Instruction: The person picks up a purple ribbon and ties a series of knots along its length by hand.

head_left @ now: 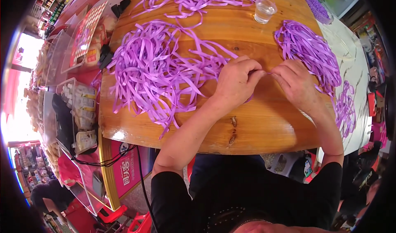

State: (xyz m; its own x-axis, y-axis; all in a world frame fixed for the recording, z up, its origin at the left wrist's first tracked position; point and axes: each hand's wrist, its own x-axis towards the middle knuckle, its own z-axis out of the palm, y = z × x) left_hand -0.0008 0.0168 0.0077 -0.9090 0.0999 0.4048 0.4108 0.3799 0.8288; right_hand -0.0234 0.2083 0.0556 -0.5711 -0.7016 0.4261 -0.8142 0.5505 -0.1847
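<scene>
Two hands on one purple ribbon strip (267,73): left hand (237,79) and right hand (293,81) each pinch an end; strip lies left-to-right between them above the table (264,125).

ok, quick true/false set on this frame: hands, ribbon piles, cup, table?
1. Both hands pinch one purple ribbon strip between them. True.
2. The left hand rests in the lap. False: it is over the wooden table, meeting the right hand.
3. A clear plastic cup stands on the table. True.
4. The loose ribbon pile lies to the person's right. False: to the left.
5. The ribbons are green. False: purple.
</scene>
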